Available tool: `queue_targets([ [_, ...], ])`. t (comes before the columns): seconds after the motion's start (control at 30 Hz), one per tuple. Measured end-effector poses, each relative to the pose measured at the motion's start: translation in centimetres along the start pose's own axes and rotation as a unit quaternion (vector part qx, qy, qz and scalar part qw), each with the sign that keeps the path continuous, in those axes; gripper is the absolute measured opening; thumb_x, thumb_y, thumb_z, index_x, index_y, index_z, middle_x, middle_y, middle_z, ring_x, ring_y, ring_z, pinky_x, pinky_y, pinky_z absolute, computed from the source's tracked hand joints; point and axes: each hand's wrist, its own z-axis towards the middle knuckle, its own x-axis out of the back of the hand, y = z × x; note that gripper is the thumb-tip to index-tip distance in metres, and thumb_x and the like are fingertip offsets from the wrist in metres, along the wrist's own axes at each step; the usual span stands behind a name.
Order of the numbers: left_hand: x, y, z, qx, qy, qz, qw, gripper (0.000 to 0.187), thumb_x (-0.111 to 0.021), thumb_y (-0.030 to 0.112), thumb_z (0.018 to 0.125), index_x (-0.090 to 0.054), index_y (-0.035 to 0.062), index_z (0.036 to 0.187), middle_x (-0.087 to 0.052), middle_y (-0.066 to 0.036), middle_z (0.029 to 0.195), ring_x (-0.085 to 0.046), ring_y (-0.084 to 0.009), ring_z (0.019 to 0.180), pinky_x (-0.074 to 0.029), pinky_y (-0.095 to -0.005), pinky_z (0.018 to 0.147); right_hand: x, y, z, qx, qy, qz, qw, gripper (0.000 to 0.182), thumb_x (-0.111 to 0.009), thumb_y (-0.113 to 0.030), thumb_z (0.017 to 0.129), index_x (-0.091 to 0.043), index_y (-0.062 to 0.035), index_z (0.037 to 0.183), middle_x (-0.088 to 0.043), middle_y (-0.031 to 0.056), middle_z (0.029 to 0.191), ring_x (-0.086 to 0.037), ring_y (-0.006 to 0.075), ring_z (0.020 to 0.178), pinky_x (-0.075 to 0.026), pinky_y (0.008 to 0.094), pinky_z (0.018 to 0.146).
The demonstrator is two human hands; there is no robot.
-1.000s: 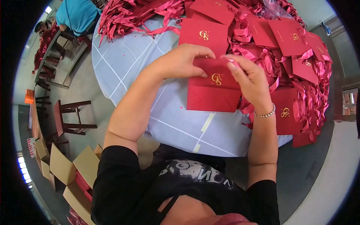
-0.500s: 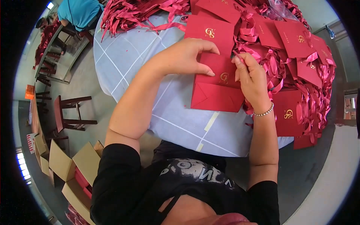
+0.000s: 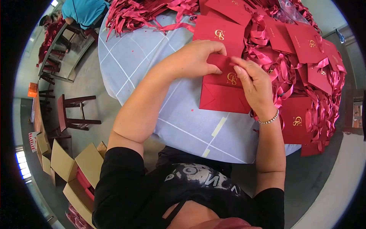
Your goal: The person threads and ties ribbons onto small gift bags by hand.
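A red paper gift bag (image 3: 223, 98) with a gold monogram lies on the cloth in front of me, its folded bottom toward my body. My left hand (image 3: 202, 59) curls round the bag's upper left side, thumb on the front and the other fingers at its far end. Over the bag's upper right part is my right hand (image 3: 253, 86), wearing a beaded bracelet. Its thumb and forefinger are closed on a thin red strip (image 3: 233, 60), blurred at the tips. Just beyond lies another red bag (image 3: 219, 28) with the same monogram.
A heap of red bags (image 3: 305, 42) with ribbon handles covers the table's right side. Loose red ribbons (image 3: 133, 17) lie at the far left of the checked tablecloth (image 3: 152, 49). On the floor to the left are a wooden stool (image 3: 76, 110) and an open carton (image 3: 63, 162). A person (image 3: 84, 13) sits beyond.
My right hand has shifted a little inward across the bag, its fingertips now nearer my left hand. The left hand keeps its hold. The whole view has shifted slightly.
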Motion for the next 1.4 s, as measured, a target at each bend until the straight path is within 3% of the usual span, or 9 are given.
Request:
queue_targets([
  [0.07,-0.1,-0.2,0.0,-0.009,0.007,0.001,1.000,0.041,-0.080,0.007,0.076,-0.061,0.0004,0.112,-0.067,-0.012,0.104,-0.064,-0.0226,0.100,-0.050,-0.0334,0.090,-0.4,0.4,-0.2,-0.010,-0.028,0.034,0.999,0.020,-0.065,-0.002,0.094,-0.069,0.0009,0.113,-0.064,0.0097,0.083,-0.062,0.0181,0.073,-0.051,0.0298,0.067],
  [0.17,-0.1,-0.2,0.0,-0.012,0.013,0.008,1.000,0.041,-0.081,0.007,0.076,-0.061,0.0004,0.112,-0.067,-0.013,0.105,-0.064,-0.0238,0.101,-0.050,-0.0341,0.090,-1.2,1.0,-0.5,-0.002,0.003,0.034,0.999,0.018,-0.066,-0.001,0.092,-0.070,0.0015,0.109,-0.066,0.0093,0.084,-0.064,0.0160,0.072,-0.052,0.0284,0.065],
  [0.27,-0.2,-0.1,0.0,-0.014,0.018,0.024,0.999,0.042,-0.081,0.007,0.076,-0.061,0.0006,0.112,-0.067,-0.014,0.106,-0.064,-0.0257,0.101,-0.050,-0.0352,0.090,-2.3,1.3,-1.0,-0.139,0.077,0.165,0.973,0.015,-0.069,-0.001,0.091,-0.070,0.0015,0.105,-0.066,0.0080,0.083,-0.065,0.0130,0.068,-0.052,0.0267,0.061],
  [0.47,-0.4,0.8,-0.2,-0.027,0.030,0.048,0.998,0.042,-0.080,0.009,0.075,-0.061,0.0014,0.112,-0.066,-0.015,0.107,-0.063,-0.0315,0.103,-0.050,-0.0383,0.090,-2.6,0.9,-0.8,-0.060,0.096,0.046,0.992,0.009,-0.071,-0.004,0.090,-0.069,0.0003,0.097,-0.066,0.0072,0.081,-0.064,0.0107,0.065,-0.051,0.0260,0.058],
  [0.97,-1.4,0.6,-0.1,-0.045,0.068,0.055,0.995,0.038,-0.076,0.008,0.073,-0.062,0.0006,0.108,-0.067,-0.017,0.105,-0.063,-0.0348,0.102,-0.051,-0.0407,0.089,-3.0,1.2,-0.4,-0.031,0.107,-0.004,0.994,0.009,-0.073,-0.003,0.085,-0.064,-0.0012,0.087,-0.065,0.0122,0.080,-0.064,0.0265,0.069,-0.050,0.0348,0.060],
  [1.27,-2.0,0.6,0.0,-0.051,0.080,0.078,0.992,0.036,-0.074,0.006,0.073,-0.063,-0.0006,0.107,-0.067,-0.018,0.104,-0.063,-0.0361,0.102,-0.051,-0.0411,0.088,-3.7,-0.7,-0.4,0.046,0.123,-0.166,0.977,0.012,-0.071,-0.003,0.084,-0.059,-0.0016,0.083,-0.062,0.0148,0.077,-0.063,0.0342,0.070,-0.050,0.0425,0.060],
  [1.4,-1.9,0.9,0.0,-0.050,0.072,0.076,0.993,0.035,-0.074,0.006,0.073,-0.063,-0.0011,0.106,-0.067,-0.018,0.103,-0.064,-0.0361,0.101,-0.051,-0.0412,0.087,-3.8,-0.7,-0.4,0.039,0.110,-0.174,0.978,0.012,-0.071,-0.004,0.083,-0.060,-0.0011,0.083,-0.063,0.0153,0.077,-0.063,0.0352,0.070,-0.050,0.0428,0.061],
])
